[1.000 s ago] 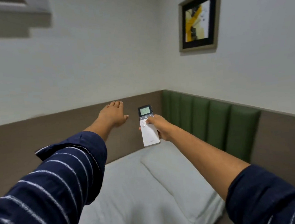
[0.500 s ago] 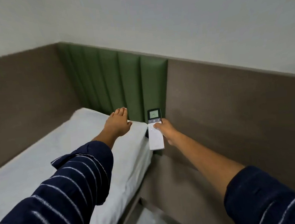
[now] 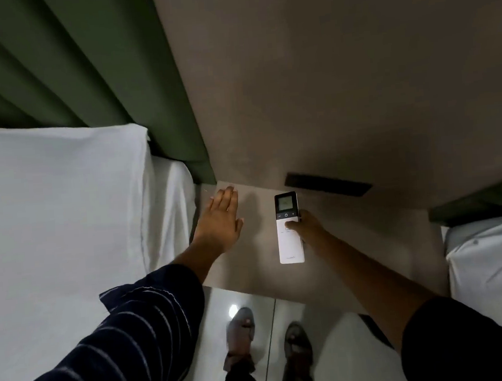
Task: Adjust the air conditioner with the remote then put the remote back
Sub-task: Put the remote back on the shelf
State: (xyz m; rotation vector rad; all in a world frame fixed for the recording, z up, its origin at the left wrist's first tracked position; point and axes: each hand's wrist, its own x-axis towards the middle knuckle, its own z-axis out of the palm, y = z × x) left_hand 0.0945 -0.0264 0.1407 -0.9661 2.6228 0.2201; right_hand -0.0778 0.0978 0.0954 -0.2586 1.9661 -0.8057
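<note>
White remote gripped in right hand above bedside table

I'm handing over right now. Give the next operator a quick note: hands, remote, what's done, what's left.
Right hand: holds the remote, thumb on its buttons, screen up, above the bedside table.
Left hand: open and empty, flat over the table's left edge beside the bed.
Done: the air conditioner is out of view, so the adjustment cannot be confirmed.
Left: set the remote down on the table and let go.
</note>
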